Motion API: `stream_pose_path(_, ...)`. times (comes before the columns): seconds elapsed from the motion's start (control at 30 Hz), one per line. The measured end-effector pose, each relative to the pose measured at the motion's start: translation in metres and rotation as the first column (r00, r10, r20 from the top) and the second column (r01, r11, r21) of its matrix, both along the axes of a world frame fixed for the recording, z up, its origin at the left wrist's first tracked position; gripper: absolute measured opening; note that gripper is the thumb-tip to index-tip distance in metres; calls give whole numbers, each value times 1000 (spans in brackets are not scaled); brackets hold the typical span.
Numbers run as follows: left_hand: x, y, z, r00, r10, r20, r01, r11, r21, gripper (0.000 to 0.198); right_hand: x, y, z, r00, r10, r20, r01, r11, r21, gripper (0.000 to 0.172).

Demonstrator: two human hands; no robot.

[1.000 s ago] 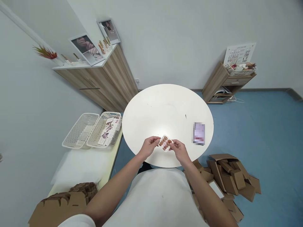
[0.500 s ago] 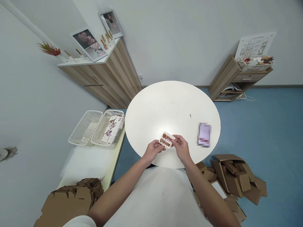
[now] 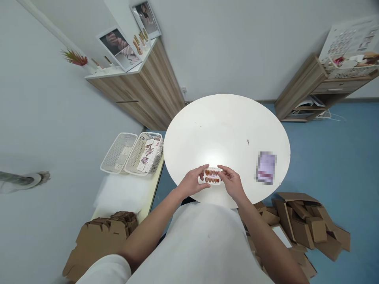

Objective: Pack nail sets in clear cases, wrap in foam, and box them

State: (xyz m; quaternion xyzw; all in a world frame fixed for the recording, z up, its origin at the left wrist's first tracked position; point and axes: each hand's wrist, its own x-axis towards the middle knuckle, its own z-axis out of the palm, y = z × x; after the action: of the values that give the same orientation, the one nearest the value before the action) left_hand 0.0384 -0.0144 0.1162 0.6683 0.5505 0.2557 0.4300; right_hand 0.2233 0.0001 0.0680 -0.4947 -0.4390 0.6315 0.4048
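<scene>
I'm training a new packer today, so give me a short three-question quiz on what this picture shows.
1. What do the left hand and the right hand hold between them?
A) a phone
B) a tray of press-on nails
C) scissors
2. True or false: the loose cardboard boxes lie on the round white table.
3. Fill in the word: the two white baskets stand on the person's ____ side.

Key: 1 B. 2 false, they lie on the blue floor. 3 left.
</scene>
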Motion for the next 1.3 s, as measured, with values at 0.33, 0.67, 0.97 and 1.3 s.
stream_pose_path(0.33,-17,4,-13,996,89,4,-89,995,-45,69,-9,-5,-3,958,186,218,-200,979,44,63)
stream_pose_path(0.67,-73,6,-44,969,242,-52,-247,963,-112,62,-74,11,-12,903,209,375,-222,975,-11,65)
stream_pose_path(0.97,-156,5,-93,933,351,-81,-360,906,-223,64,-169,29,-55,845,341,413,-351,935,-55,58)
stream_pose_path(1.3,-200,29,-116,941,305,-145,-337,872,-354,64,-221,46,-86,781,342,522,-348,933,-90,58)
